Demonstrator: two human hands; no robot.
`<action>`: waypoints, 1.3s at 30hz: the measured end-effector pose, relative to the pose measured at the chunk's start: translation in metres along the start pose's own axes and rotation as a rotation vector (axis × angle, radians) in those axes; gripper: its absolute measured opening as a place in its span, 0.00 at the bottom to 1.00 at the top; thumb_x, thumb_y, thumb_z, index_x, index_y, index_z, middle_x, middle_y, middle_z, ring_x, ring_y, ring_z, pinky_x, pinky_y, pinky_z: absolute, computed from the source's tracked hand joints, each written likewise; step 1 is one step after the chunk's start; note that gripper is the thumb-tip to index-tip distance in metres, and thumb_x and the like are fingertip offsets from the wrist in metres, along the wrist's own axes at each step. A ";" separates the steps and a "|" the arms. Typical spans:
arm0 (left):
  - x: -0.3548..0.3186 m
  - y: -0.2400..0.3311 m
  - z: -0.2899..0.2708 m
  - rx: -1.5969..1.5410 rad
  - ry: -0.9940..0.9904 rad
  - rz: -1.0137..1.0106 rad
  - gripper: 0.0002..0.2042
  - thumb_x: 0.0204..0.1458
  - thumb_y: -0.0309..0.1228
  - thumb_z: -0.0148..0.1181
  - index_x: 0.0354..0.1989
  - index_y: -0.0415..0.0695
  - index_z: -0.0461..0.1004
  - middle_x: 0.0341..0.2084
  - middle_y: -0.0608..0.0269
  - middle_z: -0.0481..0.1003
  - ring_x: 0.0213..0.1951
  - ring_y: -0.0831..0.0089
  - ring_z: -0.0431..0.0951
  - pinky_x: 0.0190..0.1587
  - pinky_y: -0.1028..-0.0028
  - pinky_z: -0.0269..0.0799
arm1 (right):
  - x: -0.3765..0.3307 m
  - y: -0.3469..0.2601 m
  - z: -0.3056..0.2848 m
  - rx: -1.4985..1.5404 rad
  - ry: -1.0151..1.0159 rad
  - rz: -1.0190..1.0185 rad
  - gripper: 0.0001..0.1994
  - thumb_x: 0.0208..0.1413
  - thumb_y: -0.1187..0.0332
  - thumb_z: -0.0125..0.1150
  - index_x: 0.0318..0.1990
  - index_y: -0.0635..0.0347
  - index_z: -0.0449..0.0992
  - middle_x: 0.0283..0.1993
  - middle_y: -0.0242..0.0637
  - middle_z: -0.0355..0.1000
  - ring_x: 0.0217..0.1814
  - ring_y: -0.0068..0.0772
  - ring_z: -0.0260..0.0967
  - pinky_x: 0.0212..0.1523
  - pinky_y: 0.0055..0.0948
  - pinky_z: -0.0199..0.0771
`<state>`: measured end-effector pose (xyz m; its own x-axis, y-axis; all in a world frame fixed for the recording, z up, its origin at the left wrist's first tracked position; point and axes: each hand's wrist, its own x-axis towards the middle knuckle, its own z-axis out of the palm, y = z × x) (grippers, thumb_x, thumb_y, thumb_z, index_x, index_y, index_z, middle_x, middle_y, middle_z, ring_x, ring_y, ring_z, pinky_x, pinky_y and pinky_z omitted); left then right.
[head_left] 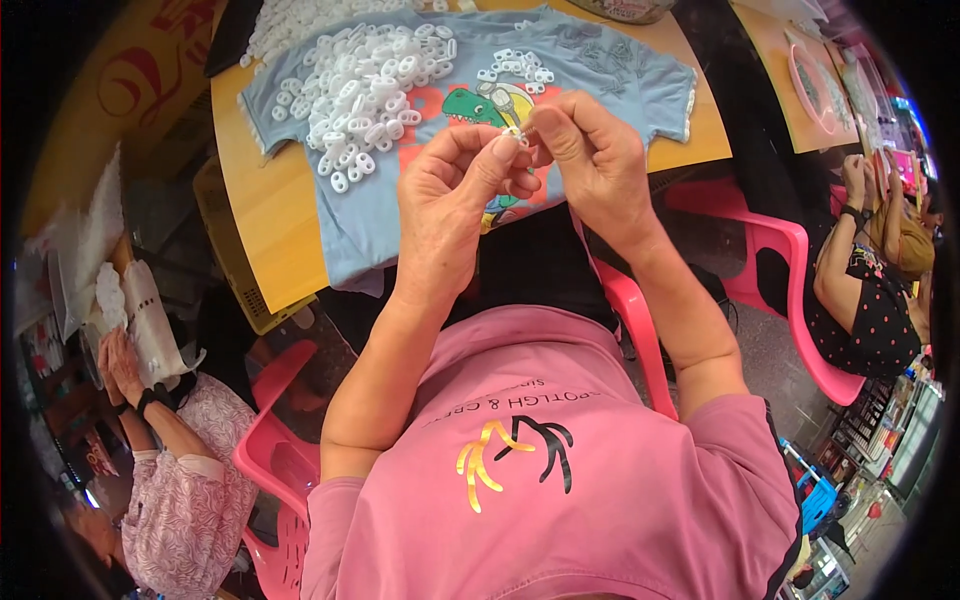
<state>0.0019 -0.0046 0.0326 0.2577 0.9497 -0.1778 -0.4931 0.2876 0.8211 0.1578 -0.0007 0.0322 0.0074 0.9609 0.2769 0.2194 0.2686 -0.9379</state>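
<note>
Over the near part of a blue T-shirt, my two hands meet at the fingertips. My left hand is closed in a pinch on a small white plastic piece. Thumb and forefinger of my right hand press together right beside that piece; what they grip is mostly hidden, perhaps a tiny coil. Beyond my left hand lies a large heap of white oval two-hole plastic pieces. A smaller group of white pieces sits farther right, near a cluster of small grey metal bits.
The T-shirt covers much of a yellow wooden table. More white pieces are heaped at its far edge, and a jar stands there. Pink chairs flank me. Other people work at left and right.
</note>
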 end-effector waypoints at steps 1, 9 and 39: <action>-0.001 0.001 -0.001 0.000 0.000 0.001 0.09 0.59 0.29 0.59 0.40 0.34 0.72 0.31 0.58 0.78 0.30 0.74 0.79 0.36 0.77 0.76 | 0.003 0.001 -0.006 -0.125 -0.059 -0.082 0.09 0.63 0.68 0.56 0.35 0.65 0.72 0.29 0.31 0.71 0.29 0.20 0.67 0.30 0.20 0.68; -0.009 0.010 -0.002 0.080 -0.092 -0.030 0.09 0.59 0.29 0.59 0.41 0.36 0.72 0.31 0.60 0.77 0.30 0.76 0.78 0.34 0.78 0.75 | 0.024 -0.009 -0.031 -0.411 -0.302 -0.615 0.05 0.58 0.73 0.59 0.34 0.66 0.71 0.30 0.41 0.70 0.29 0.43 0.69 0.28 0.32 0.70; -0.023 0.005 -0.030 0.079 0.061 -0.072 0.07 0.59 0.28 0.59 0.39 0.37 0.72 0.30 0.62 0.77 0.29 0.78 0.78 0.32 0.80 0.74 | 0.000 0.007 0.018 -0.339 -0.315 -0.454 0.05 0.58 0.74 0.58 0.32 0.66 0.70 0.29 0.42 0.69 0.28 0.44 0.68 0.28 0.34 0.69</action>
<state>-0.0312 -0.0209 0.0249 0.2382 0.9333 -0.2689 -0.4077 0.3473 0.8445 0.1420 0.0027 0.0219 -0.4343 0.7441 0.5076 0.4291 0.6664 -0.6097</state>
